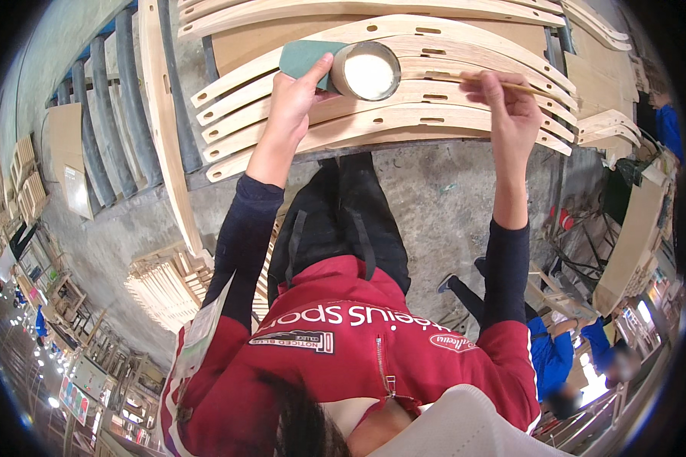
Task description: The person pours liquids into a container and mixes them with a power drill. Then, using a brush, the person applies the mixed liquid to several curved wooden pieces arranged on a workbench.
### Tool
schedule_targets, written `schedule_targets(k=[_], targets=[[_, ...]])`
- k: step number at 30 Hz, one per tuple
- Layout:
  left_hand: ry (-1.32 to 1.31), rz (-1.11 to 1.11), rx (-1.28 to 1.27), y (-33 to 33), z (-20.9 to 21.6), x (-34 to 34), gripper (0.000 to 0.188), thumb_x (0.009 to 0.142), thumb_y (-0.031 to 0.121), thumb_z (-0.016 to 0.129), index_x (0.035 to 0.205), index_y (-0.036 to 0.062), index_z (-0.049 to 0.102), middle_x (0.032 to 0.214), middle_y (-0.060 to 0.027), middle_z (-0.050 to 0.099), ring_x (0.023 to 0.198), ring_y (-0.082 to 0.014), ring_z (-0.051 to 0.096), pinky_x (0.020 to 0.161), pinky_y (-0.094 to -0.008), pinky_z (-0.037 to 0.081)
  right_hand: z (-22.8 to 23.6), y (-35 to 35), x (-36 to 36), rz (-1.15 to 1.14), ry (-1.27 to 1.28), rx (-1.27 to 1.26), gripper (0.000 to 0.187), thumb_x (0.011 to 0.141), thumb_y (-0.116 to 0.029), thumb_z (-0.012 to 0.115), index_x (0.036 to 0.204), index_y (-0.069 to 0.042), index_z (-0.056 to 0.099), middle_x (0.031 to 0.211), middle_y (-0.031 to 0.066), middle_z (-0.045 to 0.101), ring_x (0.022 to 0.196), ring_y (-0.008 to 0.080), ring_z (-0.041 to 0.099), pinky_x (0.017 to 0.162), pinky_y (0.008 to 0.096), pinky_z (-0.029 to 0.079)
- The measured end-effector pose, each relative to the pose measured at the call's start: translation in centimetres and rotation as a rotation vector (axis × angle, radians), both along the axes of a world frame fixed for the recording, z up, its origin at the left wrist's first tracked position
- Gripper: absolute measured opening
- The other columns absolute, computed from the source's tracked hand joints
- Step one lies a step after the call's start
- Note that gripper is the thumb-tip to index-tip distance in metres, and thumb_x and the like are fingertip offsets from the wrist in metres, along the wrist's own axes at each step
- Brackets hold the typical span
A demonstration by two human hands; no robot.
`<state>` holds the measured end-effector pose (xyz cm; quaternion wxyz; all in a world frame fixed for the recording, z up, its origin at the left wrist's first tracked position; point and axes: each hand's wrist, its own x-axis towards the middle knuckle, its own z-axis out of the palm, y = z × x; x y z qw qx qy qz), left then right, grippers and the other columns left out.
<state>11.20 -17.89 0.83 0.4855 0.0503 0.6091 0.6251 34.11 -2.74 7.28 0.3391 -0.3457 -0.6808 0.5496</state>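
Observation:
My left hand [296,97] is closed around a flat green piece [300,55] at the side of a round cup [341,75], whose contents look white. Whether the green piece is joined to the cup I cannot tell. In my right hand [513,110], pinched between thumb and fingers, is a thin wooden stick [524,89]. Its left end points at a slot in one of several curved wooden slats [320,139]. These pale slats lie side by side beneath both hands, with oval slots and holes along them. The stick's tip is too small to make out clearly.
A long wooden piece [162,114] crosses dark rollers [129,99] on the left. Stacked slats [168,286] stand on the floor at lower left. More curved pieces [610,128] lie to the right. A person in blue [554,354] is at lower right, near a wooden board [633,236].

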Motion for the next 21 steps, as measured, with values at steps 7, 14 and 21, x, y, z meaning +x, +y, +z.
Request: schedule_targets(k=[7,14,21], targets=[[0.031,-0.026,0.064,1.5,1.0,0.6,0.030,0.090,0.023,0.070,0.111,0.0025,0.062,0.101,-0.0070,0.067,0.083,-0.0151,0.067,0.071,-0.0316,0.060,0.3,-1.9,-1.1,0.101,-0.157,0.081,0.013,0.093,-0.008,0.065,0.097,0.004,0.063,0.088,0.0134,0.072,0.083,0.0173,0.071,0.077,0.0252,0.056],[0.038,-0.027,0.052,1.6,0.6,0.8,0.029,0.090,0.024,0.071,0.110,0.0043,0.063,0.100,-0.0061,0.067,0.083,-0.0142,0.066,0.071,-0.0321,0.059,-0.3,-1.4,-1.1,-0.007,0.066,-0.395,0.014,0.097,-0.012,0.059,0.103,0.001,0.060,0.095,0.0167,0.071,0.085,0.0209,0.072,0.077,0.0292,0.058],[-0.033,-0.027,0.052,2.0,0.4,1.4,0.030,0.089,0.024,0.071,0.111,0.0048,0.062,0.100,-0.0061,0.066,0.081,-0.0147,0.064,0.068,-0.0314,0.057,-2.4,0.0,-0.1,-0.100,0.042,-0.645,0.019,0.096,-0.017,0.062,0.105,0.000,0.058,0.099,0.0190,0.070,0.091,0.0224,0.071,0.077,0.0292,0.059]])
